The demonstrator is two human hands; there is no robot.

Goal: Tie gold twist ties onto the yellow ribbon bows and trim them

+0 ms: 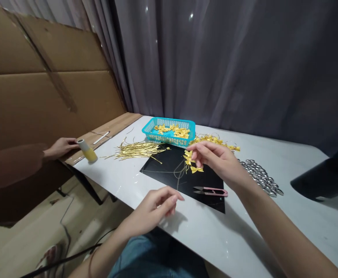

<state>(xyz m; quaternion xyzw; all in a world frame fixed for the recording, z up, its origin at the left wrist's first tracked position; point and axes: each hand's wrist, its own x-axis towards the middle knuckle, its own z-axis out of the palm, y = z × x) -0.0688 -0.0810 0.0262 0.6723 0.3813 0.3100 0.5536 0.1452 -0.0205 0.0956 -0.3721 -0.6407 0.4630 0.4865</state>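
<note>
My left hand point(160, 204) hovers over the white table's front edge, fingers loosely curled, with nothing visible in it. Farther forward, my right hand point(212, 156) is bent above a black mat point(160, 170), its fingers drawn together; whatever they may hold is hidden. Close to its fingertips are several small yellow ribbon bows point(197, 169), partly covered by the hand. Thin gold-brown cords point(179, 174) loop over the mat. Pink-handled thread snips point(211, 191) lie on the mat, below my right hand, blades pointing left.
Behind the mat stands a turquoise basket point(169, 142) with yellow bows; more bows point(209, 138) lie beside it. Gold twist ties point(140, 150) spread left. Silver oval pieces point(261, 177) and a black object point(322, 177) are right. Another person's hand point(61, 148) is near a yellow thread spool point(88, 152).
</note>
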